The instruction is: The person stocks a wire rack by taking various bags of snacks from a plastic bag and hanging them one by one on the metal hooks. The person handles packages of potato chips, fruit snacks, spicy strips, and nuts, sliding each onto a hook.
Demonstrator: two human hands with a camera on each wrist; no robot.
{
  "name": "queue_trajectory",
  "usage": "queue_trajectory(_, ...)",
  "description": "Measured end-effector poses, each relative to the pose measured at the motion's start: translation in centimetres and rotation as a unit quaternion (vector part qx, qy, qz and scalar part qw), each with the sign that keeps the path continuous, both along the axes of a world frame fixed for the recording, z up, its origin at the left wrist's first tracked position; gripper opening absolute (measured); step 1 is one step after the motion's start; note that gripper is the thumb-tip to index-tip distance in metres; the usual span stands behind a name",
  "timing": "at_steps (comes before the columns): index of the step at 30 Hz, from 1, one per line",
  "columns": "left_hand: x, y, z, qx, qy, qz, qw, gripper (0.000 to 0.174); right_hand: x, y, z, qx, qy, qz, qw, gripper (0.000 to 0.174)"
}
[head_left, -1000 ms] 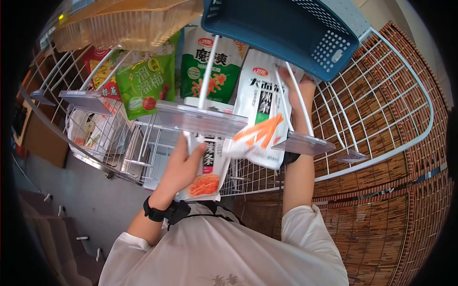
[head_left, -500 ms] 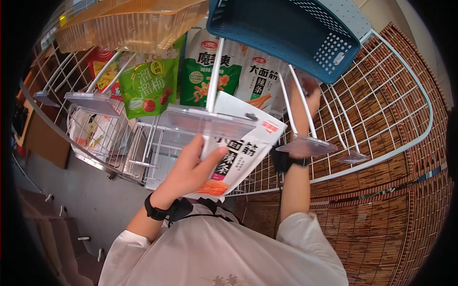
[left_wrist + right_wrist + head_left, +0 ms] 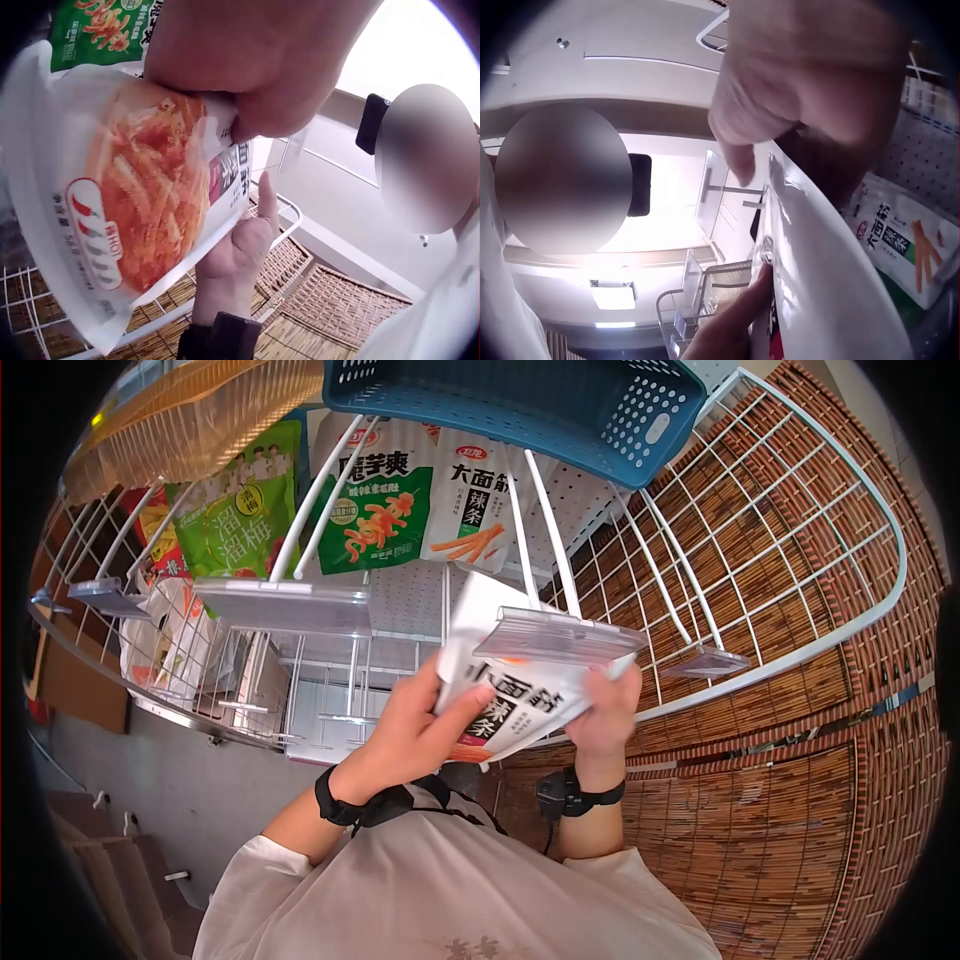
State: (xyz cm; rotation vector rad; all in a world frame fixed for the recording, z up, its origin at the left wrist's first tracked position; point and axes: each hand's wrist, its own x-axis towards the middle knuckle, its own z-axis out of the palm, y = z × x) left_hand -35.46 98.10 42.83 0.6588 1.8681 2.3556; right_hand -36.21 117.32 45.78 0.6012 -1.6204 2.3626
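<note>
My left hand (image 3: 415, 720) grips a white snack pouch (image 3: 530, 705) by its left side, thumb across the front. The pouch has black lettering and, in the left wrist view, a picture of orange-red strips. At its upper right corner my right hand (image 3: 605, 715) holds the edge, thumb on one side and fingers on the other in the right wrist view. A clear price-tag holder (image 3: 560, 638) overlaps the pouch's top in the head view. Behind hang another white snack pouch (image 3: 468, 510) and a green-and-white snack pouch (image 3: 375, 515).
White wire hooks (image 3: 553, 540) with clear tag holders jut toward me. Above them sit a blue perforated basket (image 3: 510, 400) and an amber plastic tray (image 3: 200, 420). A green plum bag (image 3: 235, 525) hangs at left. The wire basket side (image 3: 780, 530) and woven screen (image 3: 740, 810) stand right.
The large white pouch has gone from my right hand and hangs behind. My left hand has raised the smaller pouch and moved it right, while my right hand has come down onto its corner.
</note>
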Motion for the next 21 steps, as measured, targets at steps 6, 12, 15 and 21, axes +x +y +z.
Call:
queue_trajectory(6, 0.1, 0.6, 0.0, 0.098, -0.033, 0.074, 0.992, 0.029, -1.6, -1.3, 0.8, 0.057, 0.017, -0.063, 0.996, 0.027)
queue_trajectory(12, 1.2, 0.9, -1.2, 0.079, -0.015, 0.065, 0.995, 0.032, -1.1, -1.3, 1.1, 0.046, -0.016, -0.083, 0.995, 0.026)
queue_trajectory(15, 1.5, 1.0, -1.4, 0.078, 0.002, 0.074, 0.994, 0.033, -1.0, -0.7, 0.7, 0.07, 0.025, -0.08, 0.994, 0.021)
queue_trajectory(21, 1.2, 1.3, -0.8, 0.086, -0.011, 0.058, 0.995, 0.033, -0.9, -0.7, 2.4, 0.075, 0.067, -0.094, 0.99, 0.013)
